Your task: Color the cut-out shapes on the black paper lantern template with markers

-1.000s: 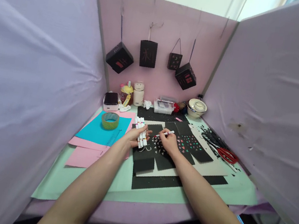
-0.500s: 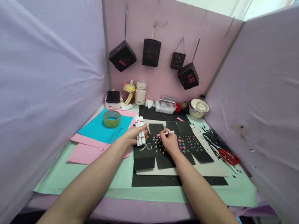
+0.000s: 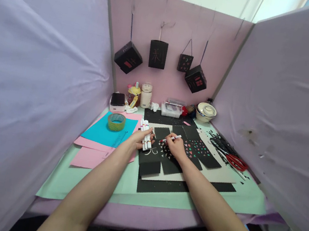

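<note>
Several white markers (image 3: 145, 134) lie bundled in my left hand (image 3: 137, 138), whose fingers wrap round them over the left part of the black paper. Between the fingertips of my right hand (image 3: 174, 146) is a single white marker (image 3: 175, 137) with a red end, its tip pointing left and down at the paper. Under that hand, the black paper (image 3: 208, 160) has small cut-out shapes, white near the hand and pink and green to its right. A folded black piece (image 3: 149, 168) rests at the lower left of the sheet.
Green tape (image 3: 116, 122) sits on blue paper (image 3: 100, 133) at the left. Red-handled scissors (image 3: 236, 162) lie at the right beside black scraps. A plastic box (image 3: 171, 110), a bottle (image 3: 146, 97) and a lidded bowl (image 3: 205, 112) stand behind. Black boxes (image 3: 157, 54) hang above.
The marker in my right hand is tilted slightly differently, its tip still near the cut-outs. The whole view has shifted a little; both hands keep their hold.
</note>
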The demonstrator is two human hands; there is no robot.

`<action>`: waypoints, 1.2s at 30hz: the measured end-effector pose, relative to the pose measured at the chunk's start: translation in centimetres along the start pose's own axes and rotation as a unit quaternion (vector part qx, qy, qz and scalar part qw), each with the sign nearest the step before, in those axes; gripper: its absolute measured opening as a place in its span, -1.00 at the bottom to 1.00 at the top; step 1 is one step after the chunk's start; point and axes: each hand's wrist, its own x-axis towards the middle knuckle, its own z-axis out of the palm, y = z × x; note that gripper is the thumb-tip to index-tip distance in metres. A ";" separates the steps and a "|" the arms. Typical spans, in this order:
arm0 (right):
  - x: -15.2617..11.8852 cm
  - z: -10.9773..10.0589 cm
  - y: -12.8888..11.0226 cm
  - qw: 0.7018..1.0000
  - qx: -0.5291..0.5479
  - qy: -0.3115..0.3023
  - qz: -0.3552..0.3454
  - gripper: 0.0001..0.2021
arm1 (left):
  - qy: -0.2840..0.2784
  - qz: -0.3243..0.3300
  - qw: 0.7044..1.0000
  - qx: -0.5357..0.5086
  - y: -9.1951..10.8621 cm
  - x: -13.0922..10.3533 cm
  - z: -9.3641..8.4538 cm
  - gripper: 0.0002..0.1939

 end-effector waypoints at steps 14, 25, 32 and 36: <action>-0.1 0.0 -0.1 1.000 -0.003 0.003 0.004 -0.80 | 0.007 0.004 1.000 0.012 0.0 0.0 0.1 -0.83; 0.0 0.0 -0.1 1.000 -0.012 0.009 0.012 -0.79 | 0.003 0.003 1.000 0.014 0.0 0.0 0.0 -0.84; 0.1 0.1 0.4 1.000 -0.014 0.005 0.001 -0.81 | -0.003 0.002 1.000 0.012 0.0 0.2 -0.1 -0.85; 0.0 0.0 0.3 1.000 -0.016 0.014 -0.004 -0.81 | 0.000 0.004 1.000 0.013 0.0 0.2 -0.1 -0.84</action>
